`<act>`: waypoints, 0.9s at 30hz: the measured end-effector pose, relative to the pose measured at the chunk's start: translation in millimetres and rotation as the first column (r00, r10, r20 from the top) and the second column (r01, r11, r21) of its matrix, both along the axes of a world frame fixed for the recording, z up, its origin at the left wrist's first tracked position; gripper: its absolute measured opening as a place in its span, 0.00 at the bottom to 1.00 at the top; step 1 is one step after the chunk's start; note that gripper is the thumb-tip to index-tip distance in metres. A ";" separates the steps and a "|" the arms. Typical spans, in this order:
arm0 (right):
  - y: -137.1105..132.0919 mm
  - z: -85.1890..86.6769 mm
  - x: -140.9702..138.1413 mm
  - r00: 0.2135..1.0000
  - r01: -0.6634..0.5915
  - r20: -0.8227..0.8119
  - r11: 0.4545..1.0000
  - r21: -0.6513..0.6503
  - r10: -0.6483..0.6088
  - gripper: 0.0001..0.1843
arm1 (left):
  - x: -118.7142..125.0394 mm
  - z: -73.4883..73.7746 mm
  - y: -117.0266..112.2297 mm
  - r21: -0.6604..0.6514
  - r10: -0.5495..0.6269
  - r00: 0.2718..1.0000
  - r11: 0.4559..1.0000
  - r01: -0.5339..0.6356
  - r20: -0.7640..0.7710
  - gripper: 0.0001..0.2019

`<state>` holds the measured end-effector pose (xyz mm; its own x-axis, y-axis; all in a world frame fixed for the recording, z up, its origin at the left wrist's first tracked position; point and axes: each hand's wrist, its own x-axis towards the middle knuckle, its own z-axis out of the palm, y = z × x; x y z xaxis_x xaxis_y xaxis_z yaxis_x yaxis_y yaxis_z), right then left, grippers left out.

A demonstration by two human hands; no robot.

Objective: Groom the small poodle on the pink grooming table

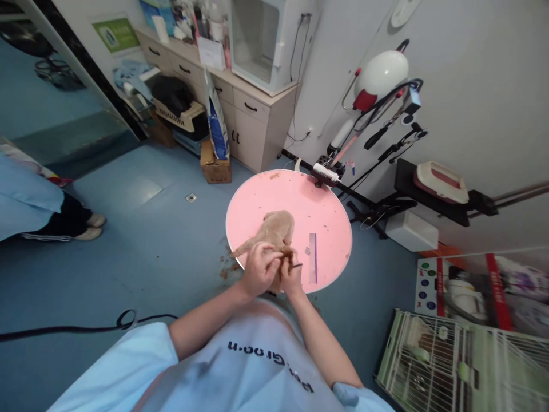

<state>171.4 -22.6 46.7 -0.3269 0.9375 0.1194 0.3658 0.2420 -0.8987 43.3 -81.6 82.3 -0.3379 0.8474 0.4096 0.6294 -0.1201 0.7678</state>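
A small tan dog (274,229) lies on a round pink grooming table (326,212). My left hand (258,268) is closed around the dog's head or fur at the near edge of the table. My right hand (291,273) is closed on a small dark tool (297,265), scissors by the look of it, held against the dog's fur right beside the left hand. A purple comb (313,257) lies flat on the table just right of my hands. Loose fur clippings (226,268) lie on the floor by the table's left edge.
A white dryer on a stand (380,77) and black arms stand behind the table. Cabinets (253,123) line the far wall. A person's legs (72,220) are at the left. A black cord (86,327) crosses the floor. A green wire cage (454,360) sits at lower right.
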 end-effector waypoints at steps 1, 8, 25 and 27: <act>-0.7 1.1 -1.9 1.000 0.008 0.008 1.000 0.003 -0.008 0.15 | 4.5 -2.4 0.6 -0.013 0.012 1.000 1.000 -0.012 -0.023 0.12; -8.7 7.5 -8.7 0.993 0.070 0.093 0.998 0.001 -0.070 0.12 | 13.2 -35.5 -1.1 -0.049 0.140 0.989 0.989 -0.138 0.047 0.16; -21.3 37.8 41.7 0.985 0.170 0.045 0.985 -0.014 -0.170 0.23 | 9.0 -41.2 3.0 0.125 -0.221 0.975 0.967 0.224 -0.037 0.13; -25.2 54.8 45.4 0.988 0.086 0.114 0.987 0.136 -0.102 0.21 | 14.3 -41.0 5.6 0.123 -0.287 0.957 0.949 0.290 -0.044 0.13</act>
